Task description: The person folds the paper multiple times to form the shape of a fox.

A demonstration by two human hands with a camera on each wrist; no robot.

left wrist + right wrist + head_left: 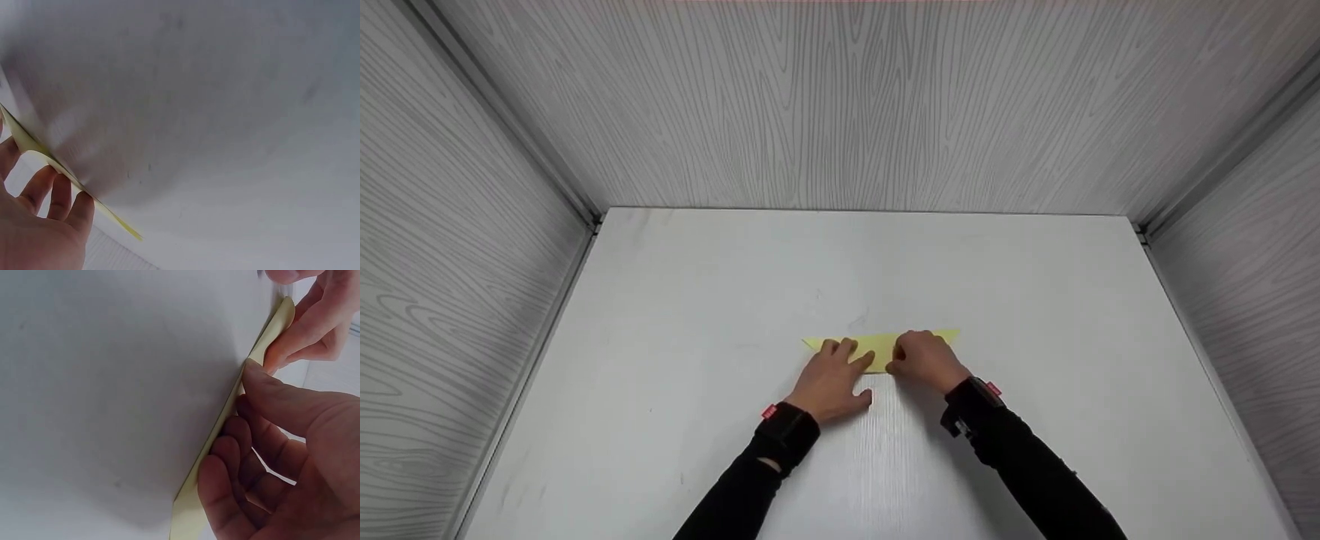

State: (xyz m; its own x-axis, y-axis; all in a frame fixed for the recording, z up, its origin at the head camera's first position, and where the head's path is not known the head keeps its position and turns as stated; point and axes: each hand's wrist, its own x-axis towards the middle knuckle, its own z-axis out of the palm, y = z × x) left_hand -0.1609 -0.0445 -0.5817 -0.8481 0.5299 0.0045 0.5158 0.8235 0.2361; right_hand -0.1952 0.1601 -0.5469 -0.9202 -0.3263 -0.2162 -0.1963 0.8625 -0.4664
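A folded strip of yellow paper [883, 349] lies flat across the middle of the white table, with a pointed corner at each end. On its left part my left hand [829, 386] presses with spread fingers, the thumb off the paper toward me. My right hand [930, 361] is curled over the right part. Its thumb [264, 382] pinches at the paper's near folded edge beside the bent index finger, and the other fingers rest on the sheet. In the left wrist view the paper [25, 139] bows up slightly between the left fingertips.
The white tabletop [720, 285] spreads around the paper on all sides. Grey wood-grain panels stand at the back [855, 105], the left [427, 300] and the right [1260, 247]. Black bands with red tags sit on both wrists.
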